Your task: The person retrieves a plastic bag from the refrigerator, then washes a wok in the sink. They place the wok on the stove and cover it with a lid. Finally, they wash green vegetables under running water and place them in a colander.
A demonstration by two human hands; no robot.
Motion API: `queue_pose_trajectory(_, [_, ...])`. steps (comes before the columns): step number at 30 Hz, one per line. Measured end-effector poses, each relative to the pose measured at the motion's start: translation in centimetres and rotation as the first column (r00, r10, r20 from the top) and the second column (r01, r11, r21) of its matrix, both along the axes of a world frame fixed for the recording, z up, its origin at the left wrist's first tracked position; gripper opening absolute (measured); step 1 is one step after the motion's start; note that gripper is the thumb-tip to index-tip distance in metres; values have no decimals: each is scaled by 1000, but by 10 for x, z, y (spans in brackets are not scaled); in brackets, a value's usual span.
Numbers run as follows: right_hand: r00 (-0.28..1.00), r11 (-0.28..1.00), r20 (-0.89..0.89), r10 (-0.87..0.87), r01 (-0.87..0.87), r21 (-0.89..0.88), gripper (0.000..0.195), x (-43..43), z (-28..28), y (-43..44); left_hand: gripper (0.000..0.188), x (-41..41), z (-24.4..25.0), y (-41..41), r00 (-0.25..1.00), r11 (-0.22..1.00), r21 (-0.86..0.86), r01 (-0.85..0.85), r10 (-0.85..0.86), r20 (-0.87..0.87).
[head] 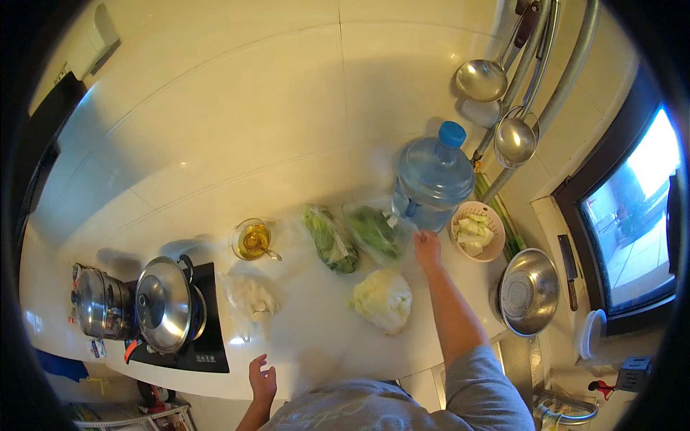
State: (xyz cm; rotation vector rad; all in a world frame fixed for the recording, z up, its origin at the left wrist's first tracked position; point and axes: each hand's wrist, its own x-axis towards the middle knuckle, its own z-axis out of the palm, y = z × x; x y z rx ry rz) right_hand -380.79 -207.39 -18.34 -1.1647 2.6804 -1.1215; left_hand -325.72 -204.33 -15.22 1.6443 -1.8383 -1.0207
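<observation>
My right hand (427, 249) reaches out over the counter with its fingers curled at the loose end of a clear plastic bag of leafy greens (373, 229). The fingertips are hard to make out. To the left of that bag lies another bagged bunch of leafy greens (331, 242). A pale head of cabbage (381, 300) sits nearer to me. My left hand (262, 379) hovers empty by the counter's front edge, fingers apart and slightly bent. Beyond it rests a clear plastic bag with whitish pieces (253, 298) inside.
A large blue water jug (434, 172) stands beyond my right hand, beside a pink basket of cut vegetables (498, 242). Farther right are a metal bowl (531, 291) and a knife (568, 272). Leftward are a glass bowl of oil (252, 241) and a lidded pan (164, 307) on the cooktop (213, 345).
</observation>
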Motion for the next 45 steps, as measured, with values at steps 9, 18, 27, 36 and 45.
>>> queue_pose_trajectory(9, [707,834,499,501,-242,-495,11,33,186,-31,39,-85,29,-38,964,975,-66,212,-219,-148])
queue_pose_trajectory(18, [747,762,513,424,12,-647,13,86,306,53,47,-198,161,-19,623,781,-97,617,-560,-546])
queue_pose_trajectory(27, [663,722,688,295,316,-615,21,130,273,135,32,-292,194,40,468,603,-145,784,-728,-501])
queue_pose_trajectory(36, [668,790,736,108,392,-472,20,84,217,196,13,-333,164,42,416,424,241,873,-391,-821])
queue_pose_trajectory(45, [984,867,-65,-167,115,-485,29,173,159,238,14,-320,86,29,443,486,132,864,-608,-659])
